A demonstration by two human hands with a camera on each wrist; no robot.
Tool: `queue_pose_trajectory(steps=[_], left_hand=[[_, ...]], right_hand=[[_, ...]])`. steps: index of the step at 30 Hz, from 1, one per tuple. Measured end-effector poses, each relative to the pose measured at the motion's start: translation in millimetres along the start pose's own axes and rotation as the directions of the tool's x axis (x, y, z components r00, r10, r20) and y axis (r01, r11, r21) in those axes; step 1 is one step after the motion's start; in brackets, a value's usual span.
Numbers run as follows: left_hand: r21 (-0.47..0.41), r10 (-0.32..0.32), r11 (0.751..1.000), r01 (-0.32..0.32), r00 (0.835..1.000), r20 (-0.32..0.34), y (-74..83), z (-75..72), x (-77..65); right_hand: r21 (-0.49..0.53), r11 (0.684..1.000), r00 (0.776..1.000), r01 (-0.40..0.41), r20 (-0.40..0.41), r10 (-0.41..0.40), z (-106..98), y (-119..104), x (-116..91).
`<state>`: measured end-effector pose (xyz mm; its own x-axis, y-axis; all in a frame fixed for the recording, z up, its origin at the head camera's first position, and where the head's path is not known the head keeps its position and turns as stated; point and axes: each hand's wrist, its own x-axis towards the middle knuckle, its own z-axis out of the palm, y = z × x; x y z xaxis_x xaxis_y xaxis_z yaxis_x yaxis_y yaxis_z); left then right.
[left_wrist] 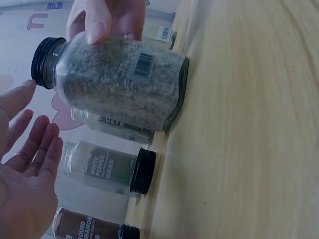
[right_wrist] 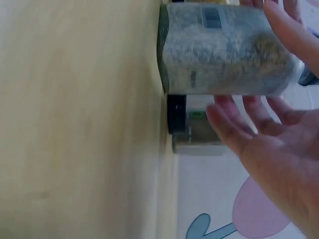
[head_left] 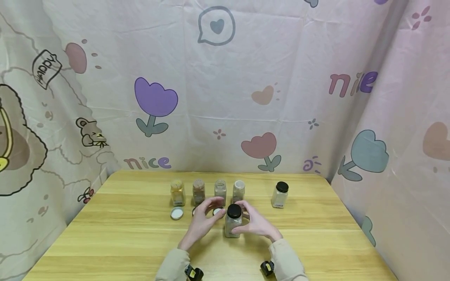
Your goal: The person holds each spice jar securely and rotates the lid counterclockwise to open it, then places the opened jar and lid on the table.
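A clear jar (head_left: 230, 225) of pale, flaky grains with a black lid (head_left: 234, 211) stands upright near the table's middle. My right hand (head_left: 259, 225) grips its body, thumb across the near side and fingers behind, as the left wrist view also shows. My left hand (head_left: 201, 223) is beside the jar's left side, palm toward it, with fingers loosely bent and nothing held. In the left wrist view its thumb (left_wrist: 20, 99) is close to the black lid's rim; whether they touch I cannot tell. Whether the jar's base rests fully on the table is unclear.
Behind stand lidless jars in a row: a yellow jar (head_left: 178, 194), a brown cinnamon jar (head_left: 198, 192), a white pepper jar (head_left: 220, 189) and a greyish jar (head_left: 239, 190). Loose lids, including a white-lined lid (head_left: 177, 213), lie before them. A black-capped jar (head_left: 280, 197) stands right.
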<state>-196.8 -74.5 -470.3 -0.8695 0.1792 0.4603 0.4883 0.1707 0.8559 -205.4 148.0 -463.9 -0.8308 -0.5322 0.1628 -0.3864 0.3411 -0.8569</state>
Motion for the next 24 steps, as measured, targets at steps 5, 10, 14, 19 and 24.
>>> queue_pose_trajectory(steps=[5,10,14,19,24], left_hand=[[-0.016,0.051,0.999,-0.050,0.997,0.055,2.7,2.2,-0.4],[-0.035,0.083,0.996,-0.080,0.988,0.128,5.9,3.8,-0.1],[-0.054,0.120,0.992,-0.112,0.977,0.177,7.9,4.3,-0.4],[-0.036,0.169,0.986,-0.165,0.960,0.222,8.0,4.9,-1.1],[0.029,0.196,0.978,-0.209,0.951,0.237,6.7,5.1,-1.0]], right_hand=[[0.052,0.998,1.000,-0.026,-0.003,0.026,0,3,1],[0.090,0.996,0.999,-0.031,-0.034,0.034,5,4,4],[0.136,0.991,0.998,-0.012,-0.052,0.020,10,4,5],[0.152,0.988,0.997,0.030,-0.074,-0.019,15,5,8],[0.138,0.989,0.995,0.056,-0.093,-0.043,19,7,11]])
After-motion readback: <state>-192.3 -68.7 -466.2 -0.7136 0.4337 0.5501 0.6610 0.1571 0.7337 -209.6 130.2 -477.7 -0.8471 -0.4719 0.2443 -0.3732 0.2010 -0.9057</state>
